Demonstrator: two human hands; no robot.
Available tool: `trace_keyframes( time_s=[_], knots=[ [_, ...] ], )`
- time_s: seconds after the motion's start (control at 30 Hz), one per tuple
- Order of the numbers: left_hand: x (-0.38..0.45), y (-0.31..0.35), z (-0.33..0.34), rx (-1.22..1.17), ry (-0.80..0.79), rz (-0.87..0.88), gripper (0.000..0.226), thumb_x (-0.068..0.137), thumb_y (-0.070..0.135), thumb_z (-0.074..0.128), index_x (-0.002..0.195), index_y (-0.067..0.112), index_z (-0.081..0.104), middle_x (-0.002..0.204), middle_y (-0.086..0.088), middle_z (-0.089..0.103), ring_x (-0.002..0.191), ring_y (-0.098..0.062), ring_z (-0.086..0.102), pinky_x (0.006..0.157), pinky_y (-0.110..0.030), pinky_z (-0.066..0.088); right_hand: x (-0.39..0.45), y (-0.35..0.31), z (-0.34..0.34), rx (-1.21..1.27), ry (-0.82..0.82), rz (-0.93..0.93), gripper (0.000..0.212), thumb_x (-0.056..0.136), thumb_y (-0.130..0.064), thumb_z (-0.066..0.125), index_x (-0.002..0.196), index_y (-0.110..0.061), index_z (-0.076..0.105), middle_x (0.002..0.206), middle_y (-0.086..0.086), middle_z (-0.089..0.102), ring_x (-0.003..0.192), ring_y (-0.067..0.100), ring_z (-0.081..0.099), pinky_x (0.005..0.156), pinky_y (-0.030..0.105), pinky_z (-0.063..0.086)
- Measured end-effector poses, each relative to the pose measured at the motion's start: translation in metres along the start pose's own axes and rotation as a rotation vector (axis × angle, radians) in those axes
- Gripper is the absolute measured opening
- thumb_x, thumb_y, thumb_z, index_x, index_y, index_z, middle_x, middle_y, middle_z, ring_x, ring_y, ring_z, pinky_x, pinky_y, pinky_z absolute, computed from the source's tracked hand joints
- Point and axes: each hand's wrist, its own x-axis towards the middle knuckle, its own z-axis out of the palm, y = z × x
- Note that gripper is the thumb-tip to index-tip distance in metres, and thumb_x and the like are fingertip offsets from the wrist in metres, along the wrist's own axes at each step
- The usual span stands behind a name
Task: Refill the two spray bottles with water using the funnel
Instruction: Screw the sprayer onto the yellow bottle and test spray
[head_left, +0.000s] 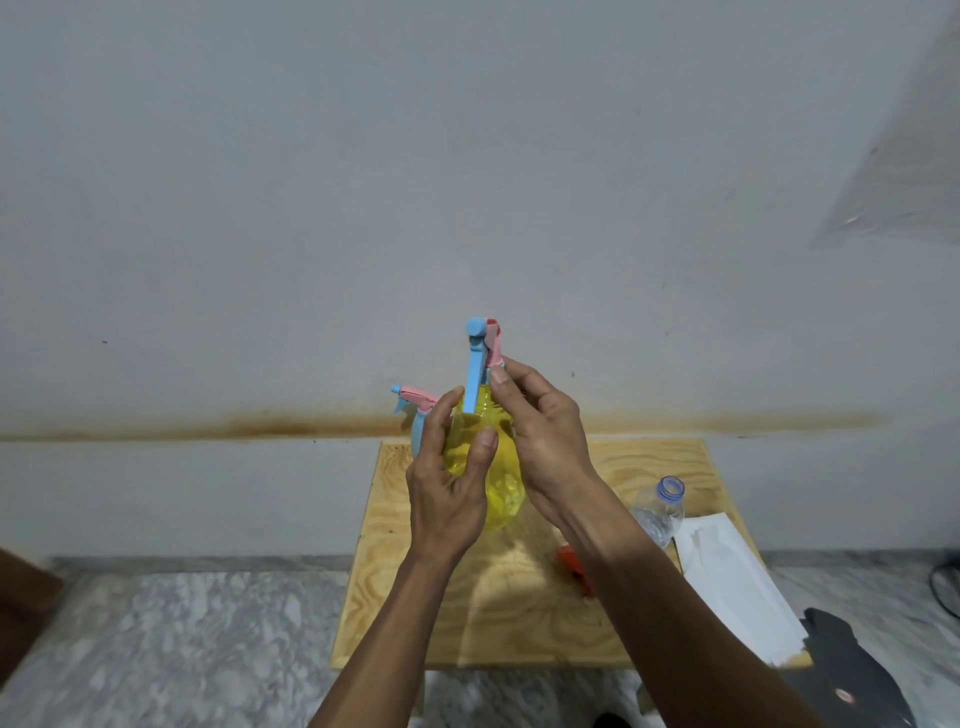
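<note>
With our left hand wrapped around the yellow spray bottle held above the desk, our right hand's fingers pinching its collar should twist the blue trigger head off squarely while we keep the bottle upright.

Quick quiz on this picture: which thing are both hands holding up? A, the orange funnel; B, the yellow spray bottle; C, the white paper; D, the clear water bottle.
B: the left hand and right hand grip the yellow spray bottle, lifted above the wooden table.
</note>
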Motion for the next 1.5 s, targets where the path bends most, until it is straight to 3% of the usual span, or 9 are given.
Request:
trace_keyframes(
  time_s=[0.13,0.5,0.67,0.9,1.03,1.2,1.3,1.37,1.5],
  knots=[
    [0.0,0.0,0.001,-0.015,-0.003,0.008,0.045,0.086,0.055,0.058,0.13,0.049,0.05,0.125,0.042,0.055,0.12,0.013,0.053,0.091,-0.005,0.04,0.0,-0.002,0.0,0.035,0.005,-0.003,0.027,0.09,-0.016,0.072,0.114,-0.007,0.065,0.088,-0.008,0.073,0.08,0.006,0.069,0.076,0.025,0.054],
    [-0.001,0.0,0.002,0.004,0.001,0.003,0.044,0.085,0.059,0.059,0.128,0.057,0.049,0.126,0.043,0.054,0.123,0.006,0.054,0.093,-0.008,0.042,0.0,-0.003,0.0,0.015,-0.004,0.003,0.026,0.093,-0.023,0.068,0.113,-0.007,0.069,0.087,-0.01,0.072,0.083,0.004,0.067,0.078,0.022,0.053],
    [-0.005,-0.002,0.002,0.035,0.006,0.019,0.043,0.086,0.06,0.058,0.127,0.063,0.048,0.129,0.032,0.058,0.122,-0.004,0.057,0.095,-0.016,0.047,-0.002,-0.004,-0.002,0.038,0.007,0.017,0.025,0.092,-0.02,0.069,0.112,-0.004,0.067,0.077,-0.012,0.073,0.074,0.0,0.068,0.066,0.015,0.051],
    [-0.011,-0.006,0.004,0.037,-0.009,0.036,0.053,0.088,0.056,0.059,0.137,0.037,0.052,0.133,0.014,0.06,0.124,-0.011,0.058,0.098,-0.022,0.049,-0.004,-0.002,-0.005,-0.01,0.039,0.008,0.025,0.089,-0.027,0.073,0.11,-0.012,0.07,0.091,-0.007,0.074,0.088,0.005,0.069,0.076,0.022,0.053],
    [-0.015,-0.005,0.003,0.031,-0.032,0.029,0.055,0.086,0.056,0.059,0.137,0.039,0.05,0.135,0.016,0.06,0.126,-0.005,0.056,0.098,-0.018,0.047,-0.006,0.001,-0.009,-0.059,0.068,-0.027,0.024,0.085,-0.033,0.077,0.104,-0.018,0.073,0.105,0.002,0.073,0.1,0.013,0.066,0.086,0.028,0.052],
    [-0.022,-0.004,0.0,-0.046,-0.106,-0.018,0.046,0.089,0.053,0.056,0.134,0.05,0.046,0.133,0.04,0.052,0.128,0.006,0.051,0.099,-0.015,0.044,-0.01,-0.001,-0.014,-0.144,0.073,-0.052,0.023,0.083,-0.033,0.079,0.1,-0.019,0.071,0.094,-0.008,0.07,0.089,0.007,0.064,0.085,0.028,0.052],
    [-0.029,-0.005,-0.002,-0.076,-0.16,-0.045,0.041,0.092,0.051,0.056,0.132,0.048,0.05,0.134,0.025,0.057,0.126,-0.008,0.056,0.1,-0.03,0.049,-0.013,-0.009,-0.015,-0.249,0.045,-0.069,0.035,0.082,-0.039,0.079,0.109,-0.021,0.067,0.102,-0.007,0.07,0.092,0.005,0.064,0.079,0.02,0.05],
    [-0.036,-0.004,-0.002,-0.074,-0.219,-0.067,0.04,0.092,0.048,0.056,0.131,0.043,0.052,0.125,0.02,0.062,0.115,-0.005,0.06,0.095,-0.025,0.049,-0.012,-0.015,-0.016,-0.322,-0.004,-0.07,0.04,0.083,-0.043,0.077,0.118,-0.027,0.066,0.107,-0.009,0.071,0.091,0.002,0.065,0.077,0.016,0.049],
    [-0.057,-0.004,-0.003,-0.087,-0.288,-0.13,0.033,0.097,0.037,0.053,0.13,0.033,0.052,0.106,0.028,0.064,0.098,0.009,0.061,0.088,-0.029,0.054,-0.018,-0.014,-0.022,-0.475,-0.053,-0.032,0.037,0.093,-0.046,0.064,0.127,-0.031,0.067,0.067,-0.028,0.061,0.063,-0.006,0.054,0.069,0.018,0.042]
  ],
)
